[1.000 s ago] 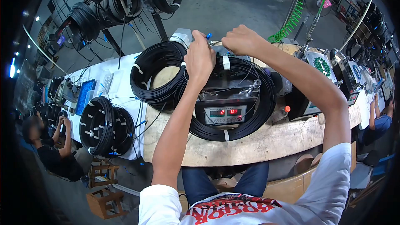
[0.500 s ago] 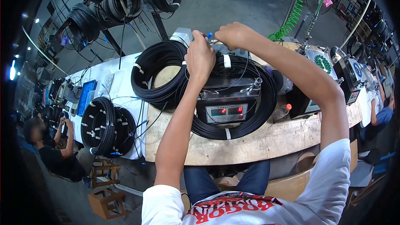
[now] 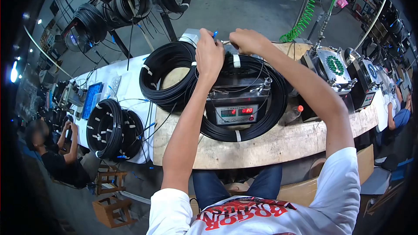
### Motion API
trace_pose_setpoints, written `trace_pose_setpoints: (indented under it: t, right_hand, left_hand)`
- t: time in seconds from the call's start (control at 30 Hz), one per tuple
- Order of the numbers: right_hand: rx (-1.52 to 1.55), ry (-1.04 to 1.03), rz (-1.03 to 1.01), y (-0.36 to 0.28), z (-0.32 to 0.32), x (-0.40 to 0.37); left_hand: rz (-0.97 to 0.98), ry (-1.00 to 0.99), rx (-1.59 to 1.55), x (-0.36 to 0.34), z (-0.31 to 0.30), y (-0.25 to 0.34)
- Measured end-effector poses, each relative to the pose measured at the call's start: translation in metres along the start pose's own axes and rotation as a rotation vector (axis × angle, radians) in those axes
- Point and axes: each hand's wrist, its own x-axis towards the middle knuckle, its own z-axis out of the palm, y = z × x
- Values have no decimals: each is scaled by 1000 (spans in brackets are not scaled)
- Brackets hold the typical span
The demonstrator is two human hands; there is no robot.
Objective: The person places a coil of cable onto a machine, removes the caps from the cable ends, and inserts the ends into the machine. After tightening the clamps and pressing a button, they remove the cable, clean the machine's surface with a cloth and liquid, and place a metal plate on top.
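Black cable coil (image 3: 272,117): ringed around the counter box (image 3: 237,115), which pins it in place. At its 12 o'clock our left hand (image 3: 209,56) pinches the blue-tipped cable end (image 3: 215,34) steady. Our right hand (image 3: 249,41) has its fingers curled shut, contents hidden.

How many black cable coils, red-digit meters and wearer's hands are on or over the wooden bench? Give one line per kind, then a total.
Coils: 2 (left coil, right coil)
Meters: 1 (meter)
Hands: 2 (left hand, right hand)
Total: 5
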Motion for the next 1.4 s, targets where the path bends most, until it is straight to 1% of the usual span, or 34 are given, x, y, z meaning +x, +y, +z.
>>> trace_pose_setpoints:
  t: [0.03,0.17,0.27,0.3,0.37,0.4,0.5,0.53,0.57,0.63,0.73,0.8,0.83,0.93,1.03,1.07,1.17,1.27,1.4]
  right_hand:
    - [32,123,-23,9,12,-4]
    - [352,267,173,22,28,-28]
    - [597,532,231,-1,41,-61]
    - [645,573,231,-14,44,-74]
    - [653,740,261,-37,53,-94]
    - [512,867,199,-42,58,-100]
    - [478,932,152,-33,65,-103]
    - [460,933,153,-33,67,-103]
    - [402,951,159,-34,70,-104]
    - [280,986,170,-41,69,-107]
    - [520,905,195,-42,61,-111]
    - [628,869,200,-35,64,-109]
    - [624,902,198,-33,65,-108]
    - [603,994,203,-32,68,-103]
    - [569,1053,218,-35,73,-102]
    - [560,1072,205,-36,73,-102]
    - [513,1116,163,-32,74,-99]
    - [509,1108,169,-31,76,-99]
    - [500,1112,175,-32,76,-98]
  left_hand:
    - [6,-6,-11,0,1,-2]
    - [5,-42,-62,4,3,-9]
    - [62,-61,-49,7,6,-16]
    - [83,-120,-54,9,9,-22]
    - [125,-240,-61,20,13,-34]
    - [163,-293,-48,23,7,-31]
    - [264,-475,138,37,-11,-26]
    - [357,-467,152,42,-12,-32]
    - [372,-519,211,46,-12,-34]
    - [400,-619,329,50,-24,-21]
    - [521,-537,336,55,-33,-15]
    - [489,-569,263,54,-39,-6]
    - [474,-585,227,52,-47,6]
    - [541,-530,237,49,-66,42]
    - [624,-707,367,54,-39,25]
    - [697,-700,412,57,-19,3]
    - [710,-744,448,58,-6,-3]
    - [738,-728,478,56,-7,0]
    - [716,-728,488,56,-10,3]
